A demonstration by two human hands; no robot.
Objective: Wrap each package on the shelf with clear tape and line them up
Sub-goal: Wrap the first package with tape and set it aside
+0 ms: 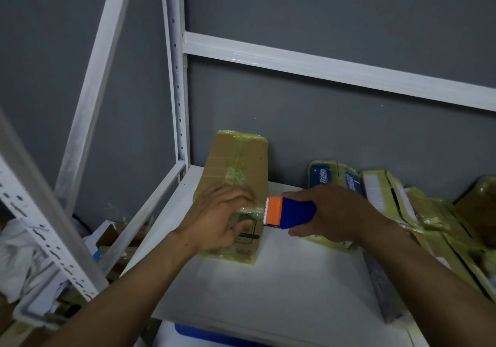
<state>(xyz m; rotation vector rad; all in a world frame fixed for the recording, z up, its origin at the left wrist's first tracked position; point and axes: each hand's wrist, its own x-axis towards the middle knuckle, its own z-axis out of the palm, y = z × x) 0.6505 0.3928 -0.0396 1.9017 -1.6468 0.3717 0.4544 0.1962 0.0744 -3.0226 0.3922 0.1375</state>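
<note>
Our left hand [217, 218] rests with relaxed fingers on one brown box [239, 159]. Right of it, our right hand [335, 212] grips one tape dispenser [292, 211], with at least four wrapped packages [375, 188] beyond.

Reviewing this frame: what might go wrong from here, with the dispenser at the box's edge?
1. The dispenser has its toothed orange blade close to the fingers of the left hand on the box; a slip may nick them.
2. The box seems to stand on end; a hard pull may tip it.
3. The right hand reaches across leaning packages; its arm may knock them.
</note>
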